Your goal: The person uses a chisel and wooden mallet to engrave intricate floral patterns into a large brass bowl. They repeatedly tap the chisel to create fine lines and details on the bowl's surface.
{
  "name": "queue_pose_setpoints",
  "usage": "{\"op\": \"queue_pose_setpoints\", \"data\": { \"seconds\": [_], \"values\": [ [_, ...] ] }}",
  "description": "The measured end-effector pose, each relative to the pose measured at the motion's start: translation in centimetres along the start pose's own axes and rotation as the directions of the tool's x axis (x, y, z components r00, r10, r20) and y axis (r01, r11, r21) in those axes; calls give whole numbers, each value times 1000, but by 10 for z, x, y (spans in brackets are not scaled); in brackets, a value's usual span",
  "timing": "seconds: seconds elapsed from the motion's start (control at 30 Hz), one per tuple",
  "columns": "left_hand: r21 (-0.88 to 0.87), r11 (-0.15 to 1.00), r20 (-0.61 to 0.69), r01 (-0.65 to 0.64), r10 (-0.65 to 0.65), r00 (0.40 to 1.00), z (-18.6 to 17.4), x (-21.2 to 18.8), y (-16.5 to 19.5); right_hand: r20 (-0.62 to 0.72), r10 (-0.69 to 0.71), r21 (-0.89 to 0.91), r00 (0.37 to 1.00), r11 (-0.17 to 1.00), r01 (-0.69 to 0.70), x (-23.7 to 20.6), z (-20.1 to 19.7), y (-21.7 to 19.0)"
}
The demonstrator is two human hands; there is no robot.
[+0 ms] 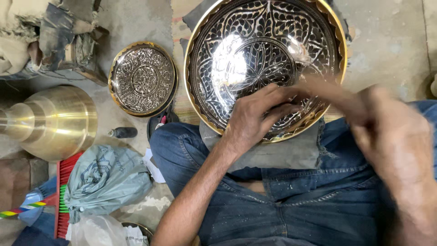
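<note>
Concrete floor; engraved bowl (255, 50) under left hand (255, 118) fingers.

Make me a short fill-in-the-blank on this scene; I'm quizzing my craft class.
1. The left hand rests on the large engraved ____.
2. That plate is propped on a grey cloth over the person's ____.
3. A smaller engraved plate lies to its ____.
4. The right hand is ____ by motion.

Missing: plate; lap; left; blurred

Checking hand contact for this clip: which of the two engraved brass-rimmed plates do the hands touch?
The large plate propped on the lap; the left hand rests on its lower rim. The smaller plate lies untouched on the floor.
</note>
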State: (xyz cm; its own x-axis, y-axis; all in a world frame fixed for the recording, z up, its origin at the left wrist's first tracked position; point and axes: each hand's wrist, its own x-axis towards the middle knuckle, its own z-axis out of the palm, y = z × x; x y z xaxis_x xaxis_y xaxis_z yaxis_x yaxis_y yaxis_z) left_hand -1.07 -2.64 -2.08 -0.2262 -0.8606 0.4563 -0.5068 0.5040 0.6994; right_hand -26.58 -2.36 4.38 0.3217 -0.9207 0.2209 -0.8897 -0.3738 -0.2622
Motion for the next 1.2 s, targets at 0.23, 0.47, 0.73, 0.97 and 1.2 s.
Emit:
{"op": "queue_pose_setpoints", "data": {
  "seconds": [0.23, 0.47, 0.73, 0.97, 1.2],
  "values": [
    [-55, 995, 40, 88, -86, 996, 3, 0, 0, -60, 119, 315, 991, 944, -94, 10, -7, -11],
    [-17, 999, 33, 52, -51, 998, 2, -1, 0, -44, 28, 23, 999, 999, -27, 11, -12, -17],
    [19, 998, 49, 60, -61, 997, 3, 1, -1, -82, 44, 221, 996, 975, -24, 4, 7, 1],
    [36, 999, 27, 10, -11, 1000, 5, -4, -5, -47, 11, 48, 999, 999, -9, 11, -2, -7],
    [74, 994, 49, 85, -88, 995, 8, -4, -5, -15, 272, 546, 962, 808, -220, 5, 9, 8]
  ]
}}
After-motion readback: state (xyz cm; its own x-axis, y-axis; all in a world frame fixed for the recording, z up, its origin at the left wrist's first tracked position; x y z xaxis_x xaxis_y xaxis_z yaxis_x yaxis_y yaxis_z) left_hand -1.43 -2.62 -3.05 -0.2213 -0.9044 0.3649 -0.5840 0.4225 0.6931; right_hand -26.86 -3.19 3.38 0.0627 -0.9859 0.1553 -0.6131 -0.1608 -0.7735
